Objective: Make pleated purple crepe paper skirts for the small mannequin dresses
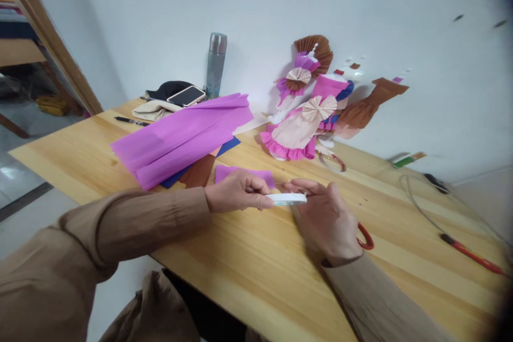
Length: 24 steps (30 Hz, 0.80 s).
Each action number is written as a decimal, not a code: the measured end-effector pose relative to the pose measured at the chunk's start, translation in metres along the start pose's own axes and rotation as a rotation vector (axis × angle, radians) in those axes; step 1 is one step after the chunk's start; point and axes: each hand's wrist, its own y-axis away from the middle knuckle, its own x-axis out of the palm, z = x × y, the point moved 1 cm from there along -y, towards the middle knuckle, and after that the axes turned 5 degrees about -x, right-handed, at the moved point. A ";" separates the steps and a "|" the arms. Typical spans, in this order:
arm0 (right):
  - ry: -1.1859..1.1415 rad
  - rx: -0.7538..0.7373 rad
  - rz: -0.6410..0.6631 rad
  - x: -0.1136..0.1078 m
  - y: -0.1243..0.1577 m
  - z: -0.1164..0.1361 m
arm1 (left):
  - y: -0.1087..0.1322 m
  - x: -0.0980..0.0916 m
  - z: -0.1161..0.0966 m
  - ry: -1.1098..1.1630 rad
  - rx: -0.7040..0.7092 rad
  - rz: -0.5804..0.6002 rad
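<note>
My left hand [241,191] pinches a roll of white tape [289,199], seen nearly edge-on, between thumb and fingers. My right hand [329,219] is at the roll's far right end, palm turned up and fingers stretched out. Whether its fingertips touch the tape cannot be made out. Just beyond both hands lies a small purple paper strip [262,176] on the wooden table [244,267]. A red handle loop [365,236] pokes out beside my right wrist; the rest of that tool is hidden by the hand.
Large folded purple paper [184,136] covers blue and brown sheets. Pleated paper figures [316,112] lean on the wall. A grey flask [216,64], a phone [186,96] and a pen [131,121] are at the back left. A corded tool with a red handle [473,255] lies right.
</note>
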 end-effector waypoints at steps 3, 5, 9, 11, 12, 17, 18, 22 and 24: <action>0.156 -0.048 0.094 0.004 0.002 0.012 | -0.001 0.001 0.005 -0.183 0.057 0.045; 0.339 -0.049 0.167 0.008 0.004 0.021 | -0.001 0.002 0.008 -0.333 0.115 0.076; 0.620 0.067 0.330 0.018 0.011 0.037 | 0.000 0.002 0.011 -0.492 0.228 0.069; 0.657 0.114 0.382 0.022 0.015 0.044 | 0.001 0.002 0.013 -0.502 0.262 0.074; 0.665 0.125 0.385 0.024 0.016 0.046 | 0.001 0.002 0.013 -0.510 0.275 0.070; 0.736 0.111 0.398 0.030 0.017 0.053 | 0.003 0.003 0.015 -0.614 0.323 -0.035; 0.754 0.112 0.421 0.031 0.017 0.053 | 0.003 0.004 0.014 -0.621 0.325 -0.038; 0.827 0.138 0.542 0.033 0.019 0.049 | 0.004 0.006 0.013 -0.605 0.304 -0.012; 0.920 0.134 0.587 0.033 0.020 0.043 | 0.004 0.007 0.013 -0.599 0.293 -0.020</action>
